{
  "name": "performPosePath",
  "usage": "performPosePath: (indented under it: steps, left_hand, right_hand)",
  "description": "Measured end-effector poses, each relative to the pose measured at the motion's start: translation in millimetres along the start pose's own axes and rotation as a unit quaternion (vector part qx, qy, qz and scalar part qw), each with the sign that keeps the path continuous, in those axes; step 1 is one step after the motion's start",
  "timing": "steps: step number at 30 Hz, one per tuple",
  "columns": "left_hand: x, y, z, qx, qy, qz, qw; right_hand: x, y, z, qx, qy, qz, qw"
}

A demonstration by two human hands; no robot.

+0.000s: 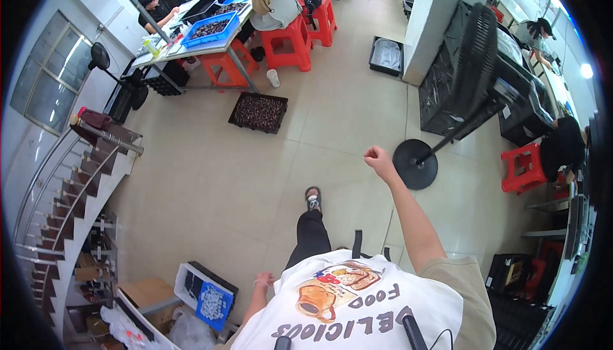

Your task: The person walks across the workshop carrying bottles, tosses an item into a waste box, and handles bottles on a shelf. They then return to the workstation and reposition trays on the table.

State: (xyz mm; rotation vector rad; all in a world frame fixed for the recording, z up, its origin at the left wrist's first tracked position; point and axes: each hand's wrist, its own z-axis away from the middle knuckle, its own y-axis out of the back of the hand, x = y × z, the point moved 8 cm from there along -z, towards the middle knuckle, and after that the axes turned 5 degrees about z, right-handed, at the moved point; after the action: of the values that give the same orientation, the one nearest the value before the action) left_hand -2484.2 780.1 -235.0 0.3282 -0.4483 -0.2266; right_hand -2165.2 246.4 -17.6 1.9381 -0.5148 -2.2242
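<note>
My right hand (378, 158) is stretched out in front, its fingers curled into a loose fist. Nothing shows sticking out of it. It hangs in the air beside the round black base of a standing fan (416, 165), apart from it. Low at my left side is my left hand (263, 278), small and partly cut off by my apron (345, 299); its fingers are too unclear to read. One foot in a dark sandal (313, 198) is set forward on the tiled floor.
Ahead lies a black crate of small dark pieces (258, 112) near a work table with blue trays (209, 29), red stools (287, 45) and seated people. Stacked black crates (437, 101) stand right. A curved staircase (76, 203) and boxes (147, 291) are left.
</note>
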Motion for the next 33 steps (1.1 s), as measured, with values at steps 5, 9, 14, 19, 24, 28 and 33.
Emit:
performPosePath:
  steps: [5,9,14,19,24,28,33]
  left_hand:
    - [177.4,5.9,-119.0,-0.024,-0.114,-0.163,0.980]
    - [292.3,-7.2,-191.0,-0.035,-0.095,-0.126,0.987]
    - [593.7,-14.2,-263.0,-0.037,-0.206,-0.074,0.975]
    - [791.2,-70.8,-303.9,-0.066,-0.284,0.011,0.956]
    - [850.6,-148.8,-298.1,-0.162,-0.138,-0.069,0.975]
    - [871.0,-138.6,-329.6,-0.149,-0.058,-0.105,0.982]
    - [887.5,-128.8,-460.5,-0.085,-0.104,-0.241,0.961]
  right_hand:
    - [76.6,-56.4,-80.8,-0.006,-0.006,0.097,0.995]
    - [214.7,-21.4,-10.6,0.015,-0.211,0.217,0.953]
    - [247.0,40.4,47.8,0.101,-0.501,-0.010,0.860]
    - [240.7,75.6,-9.1,0.285,-0.589,-0.159,0.739]
    - [244.9,97.7,-291.4,0.153,-0.460,-0.078,0.871]
    - [139.0,150.3,-583.3,0.108,-0.282,0.028,0.953]
    - [3.9,195.1,-808.6,0.132,-0.087,-0.014,0.987]
